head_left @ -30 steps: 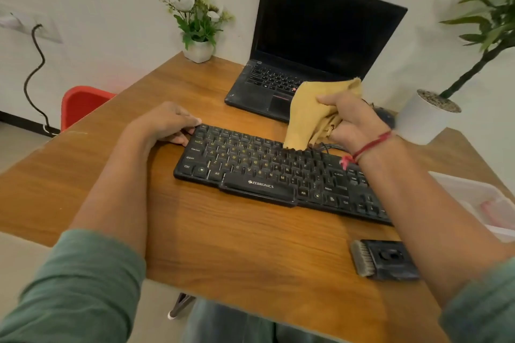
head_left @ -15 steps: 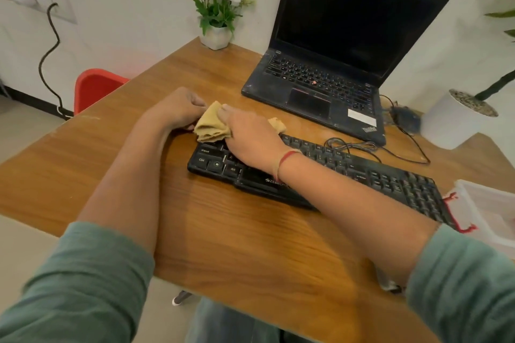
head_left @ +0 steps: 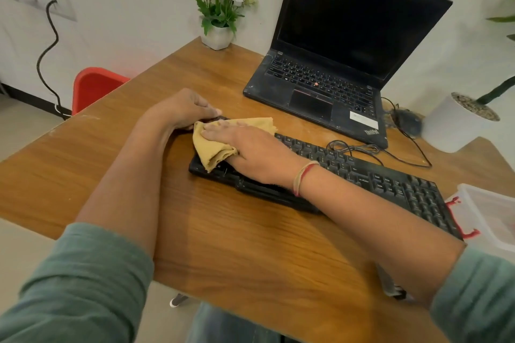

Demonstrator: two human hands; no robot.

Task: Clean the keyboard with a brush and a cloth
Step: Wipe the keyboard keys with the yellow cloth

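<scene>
head view, one frame.

- black keyboard (head_left: 390, 181) lies diagonally on the wooden table (head_left: 250, 245), from frame centre down to the right edge. its coiled cable (head_left: 354, 147) sits just behind it.
- right hand (head_left: 250, 150): fingers laid out flat, pressing a yellow cloth (head_left: 214, 147) onto the keyboard's left end. cloth is bunched under the palm and spills off the near-left corner.
- left hand (head_left: 184, 108): fingers curled round the keyboard's far-left corner, thumb on top, gripping it. it touches the cloth's edge.
- brush (head_left: 388, 282): lower right, on the table, mostly hidden behind the right forearm. only a grey and dark end shows.
- open black laptop (head_left: 348, 36), upper right, screen dark, just behind the keyboard.
- white pot of flowers (head_left: 218, 36) at top centre, on the table's far corner.
- white planter (head_left: 451, 125) at the right edge.
- clear plastic box (head_left: 490, 217) with red latches, just beside the keyboard's right end.
- red chair (head_left: 94, 86) at left, beyond the table.
</scene>
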